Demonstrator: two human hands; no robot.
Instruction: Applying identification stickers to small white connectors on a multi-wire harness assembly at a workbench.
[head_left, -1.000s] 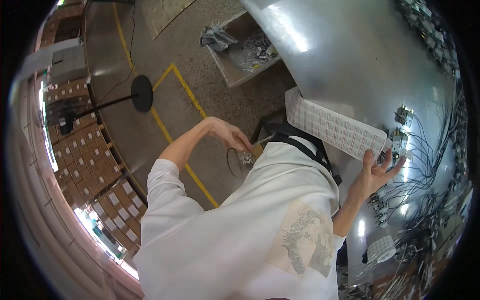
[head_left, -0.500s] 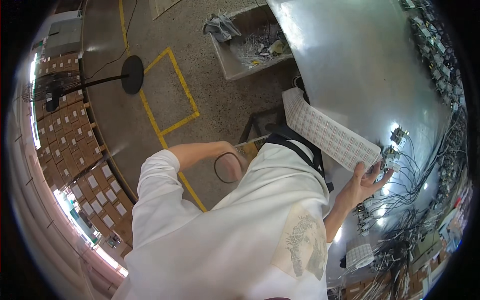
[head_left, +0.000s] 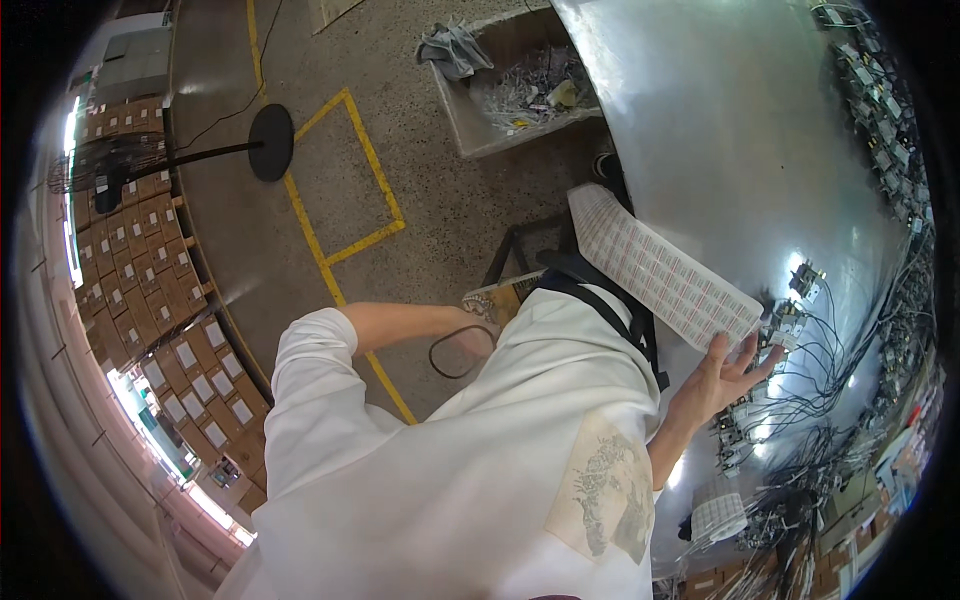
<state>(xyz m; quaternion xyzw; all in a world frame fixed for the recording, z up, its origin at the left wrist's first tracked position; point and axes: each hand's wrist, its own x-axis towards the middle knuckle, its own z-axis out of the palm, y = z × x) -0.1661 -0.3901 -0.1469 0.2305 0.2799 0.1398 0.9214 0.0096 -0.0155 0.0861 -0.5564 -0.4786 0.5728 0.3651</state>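
Looking down from the head view, the right hand [head_left: 722, 372] is seen with fingers spread, touching the lower end of a long sheet of labels [head_left: 660, 268]; a closed grip on it is not shown, only fingertips [head_left: 752, 350] resting at its edge. The sheet is laid diagonally across the edge of the shiny metal table [head_left: 720, 120], its upper end hanging past the rim toward the floor.

The left hand [head_left: 478, 322] is held near the torso, largely hidden behind the white shirt [head_left: 450, 480]; how far it is closed cannot be told. A black cable loop [head_left: 455, 352] is seen just beside it, contact unclear.

Small black devices with wires [head_left: 800, 300] are crowded just beside the right hand, with a tangle of cables [head_left: 860, 400] spread further along the table. A second, smaller label sheet [head_left: 718, 518] lies near the lower edge.

On the concrete floor, a bin of scrap parts [head_left: 520, 90] with a grey rag is set against the table. Yellow floor lines [head_left: 340, 210] and a fan on a round base [head_left: 270, 142] are well apart to the left. Stacked cardboard boxes [head_left: 150, 290] line the far left.
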